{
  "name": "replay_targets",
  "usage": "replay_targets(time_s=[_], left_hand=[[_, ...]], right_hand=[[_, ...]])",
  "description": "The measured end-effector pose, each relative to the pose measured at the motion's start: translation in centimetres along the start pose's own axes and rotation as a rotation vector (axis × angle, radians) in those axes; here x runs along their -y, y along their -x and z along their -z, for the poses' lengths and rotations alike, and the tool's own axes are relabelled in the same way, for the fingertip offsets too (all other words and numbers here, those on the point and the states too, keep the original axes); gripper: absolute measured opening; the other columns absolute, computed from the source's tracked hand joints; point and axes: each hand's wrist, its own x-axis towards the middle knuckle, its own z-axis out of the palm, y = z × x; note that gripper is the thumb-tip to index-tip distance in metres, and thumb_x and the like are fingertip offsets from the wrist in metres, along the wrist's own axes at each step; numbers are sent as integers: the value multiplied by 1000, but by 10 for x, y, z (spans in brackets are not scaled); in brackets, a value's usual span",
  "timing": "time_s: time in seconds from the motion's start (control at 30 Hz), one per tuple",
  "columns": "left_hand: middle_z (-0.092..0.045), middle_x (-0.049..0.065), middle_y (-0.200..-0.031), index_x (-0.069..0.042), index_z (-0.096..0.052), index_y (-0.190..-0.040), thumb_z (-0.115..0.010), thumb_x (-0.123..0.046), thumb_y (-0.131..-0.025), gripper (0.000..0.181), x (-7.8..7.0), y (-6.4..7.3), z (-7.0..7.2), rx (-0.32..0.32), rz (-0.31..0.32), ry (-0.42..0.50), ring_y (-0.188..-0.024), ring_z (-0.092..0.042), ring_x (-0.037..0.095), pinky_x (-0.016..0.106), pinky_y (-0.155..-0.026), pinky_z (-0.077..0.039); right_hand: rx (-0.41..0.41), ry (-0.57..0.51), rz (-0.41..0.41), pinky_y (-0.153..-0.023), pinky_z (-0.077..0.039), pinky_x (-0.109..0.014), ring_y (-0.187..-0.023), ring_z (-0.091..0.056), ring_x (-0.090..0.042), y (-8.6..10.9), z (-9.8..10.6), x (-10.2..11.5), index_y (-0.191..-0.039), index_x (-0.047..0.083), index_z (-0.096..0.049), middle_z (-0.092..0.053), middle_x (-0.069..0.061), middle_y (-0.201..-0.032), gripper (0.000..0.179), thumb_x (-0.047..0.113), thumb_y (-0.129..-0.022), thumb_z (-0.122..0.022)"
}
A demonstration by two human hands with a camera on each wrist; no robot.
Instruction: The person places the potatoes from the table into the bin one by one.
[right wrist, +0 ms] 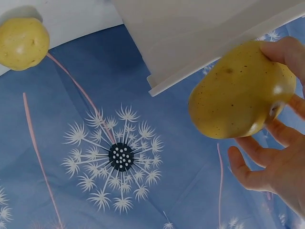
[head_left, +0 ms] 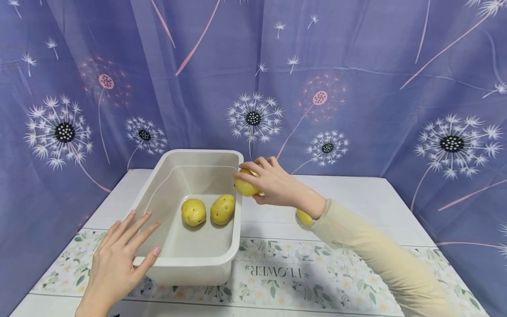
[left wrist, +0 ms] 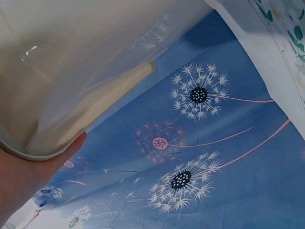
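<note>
With two potatoes [head_left: 193,212] inside the plastic tub [head_left: 190,273], the right hand [head_left: 277,185] grips a third potato [head_left: 245,186] beside its rim, the left hand [head_left: 119,259] spreads its fingers opposite, and a fourth potato [head_left: 304,217] remains outside.

1. Your off-white rectangular plastic bin [head_left: 190,274] looks smooth, with a low gloss along its rounded rim.
2. The oval yellow potato [head_left: 245,186] in your right hand [head_left: 279,185] has smooth, lightly shiny skin, broken by dark specks and shallow pits.
3. The two rounded yellow potatoes [head_left: 193,212] inside the bin show you the same soft sheen and dimples.
4. You face a blue-violet dandelion-print cloth curtain [head_left: 206,53], creased and faintly lustrous.
5. Your long cream cloth sleeve [head_left: 368,242] looks soft and matt.
</note>
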Motion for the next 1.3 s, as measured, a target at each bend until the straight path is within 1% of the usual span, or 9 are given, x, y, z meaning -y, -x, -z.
replay_targets(time_s=[0.3,0.6,0.77,1.0,1.3], left_hand=[[-54,9,-127,-19,-60,-116,-59,-38,-78,42,0,0,0,5,0,0,-133,-32,22,31,-115,-12],[-51,4,-131,-18,-61,-115,-54,-45,-82,43,-1,1,0,6,9,1,-133,-32,22,31,-115,-12],[-53,7,-129,-18,-61,-114,-55,-43,-81,42,-1,1,0,7,10,3,-133,-32,22,32,-115,-12],[-54,8,-128,-18,-61,-114,-55,-43,-81,42,-1,1,1,5,9,2,-133,-32,22,31,-115,-11],[-54,8,-128,-19,-61,-115,-56,-43,-80,42,-1,1,0,9,12,-1,-133,-32,22,31,-115,-12]], right_hand=[[6,-4,-2,-74,-35,-36,-99,-46,-22,-6,-1,3,-127,21,-46,-48,-4,-126,64,25,-68,-70],[5,2,-10,-74,-35,-37,-99,-46,-21,-12,-2,5,-128,22,-46,-48,-4,-127,65,25,-67,-70],[6,14,-13,-74,-35,-36,-98,-46,-21,-15,-2,6,-128,23,-46,-48,-4,-127,66,25,-67,-70],[0,17,-9,-72,-35,-36,-93,-45,-21,-21,-2,8,-128,22,-46,-48,-3,-125,66,25,-67,-70],[-7,18,-19,-70,-35,-34,-94,-45,-21,-30,-5,10,-128,24,-46,-47,-4,-124,65,27,-68,-70]])
